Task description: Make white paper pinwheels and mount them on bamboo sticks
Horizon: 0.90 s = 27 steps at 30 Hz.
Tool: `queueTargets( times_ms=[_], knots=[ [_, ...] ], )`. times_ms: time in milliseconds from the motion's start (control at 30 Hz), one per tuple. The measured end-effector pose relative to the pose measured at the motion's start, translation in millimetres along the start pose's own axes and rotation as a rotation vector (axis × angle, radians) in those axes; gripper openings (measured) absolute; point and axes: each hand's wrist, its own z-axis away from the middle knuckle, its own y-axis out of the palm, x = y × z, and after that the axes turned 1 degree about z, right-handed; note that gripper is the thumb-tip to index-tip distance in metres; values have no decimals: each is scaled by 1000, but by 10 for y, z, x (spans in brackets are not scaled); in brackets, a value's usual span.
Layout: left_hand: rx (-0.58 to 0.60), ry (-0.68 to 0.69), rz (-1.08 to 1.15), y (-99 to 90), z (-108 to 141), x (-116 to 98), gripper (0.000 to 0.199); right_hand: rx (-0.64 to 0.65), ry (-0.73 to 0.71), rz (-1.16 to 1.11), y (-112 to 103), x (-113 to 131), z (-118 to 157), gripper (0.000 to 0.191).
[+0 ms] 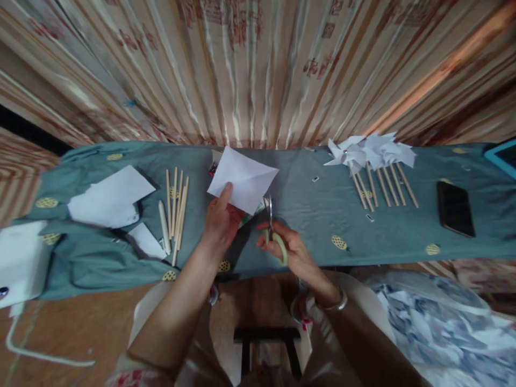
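In the left grip (221, 219) lies white paper (245, 176); squarish, faintly creased.

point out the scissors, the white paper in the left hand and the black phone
Scissors (270, 213): head view, on the metal blades.
White paper (246, 176): head view, near the middle of the sheet.
Black phone (456, 208): head view, on its dark upper face.

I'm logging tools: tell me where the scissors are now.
In the head view, the scissors are near the centre, held in the right hand, blades close to the lower right edge of the white paper in the left hand.
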Motion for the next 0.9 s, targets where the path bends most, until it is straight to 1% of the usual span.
queueTargets(
  times_ms=[100, 200, 267, 400, 533, 667, 800, 900],
  knots=[
    [-23, -9, -40, -6, -11, 9, 40, 89, 26, 99, 84, -33, 40, 38],
    [-58, 26, -53, 2, 0, 22, 39, 111, 18, 152, 97, -45, 40, 35],
    [-62, 26, -51, 3, 8, 28, 38, 109, 14, 151, 86, -57, 27, 34],
    [-57, -31, -40, 5, 23, 40, 36, 89, 34, 95, 66, -96, 4, 34],
    [-86, -59, -31, 36, 39, 44, 28, 93, 60, 63, 57, -131, -5, 42],
    [-77, -79, 15, 63, 56, 39, 18, 107, 66, 85, 50, -138, -9, 49],
    [-72, -101, 41, 76, 72, 25, 11, 101, 65, 111, 51, -122, -10, 48],
    [-80, -105, 40, 81, 77, 20, 10, 83, 72, 105, 55, -116, -10, 47]
  ],
)
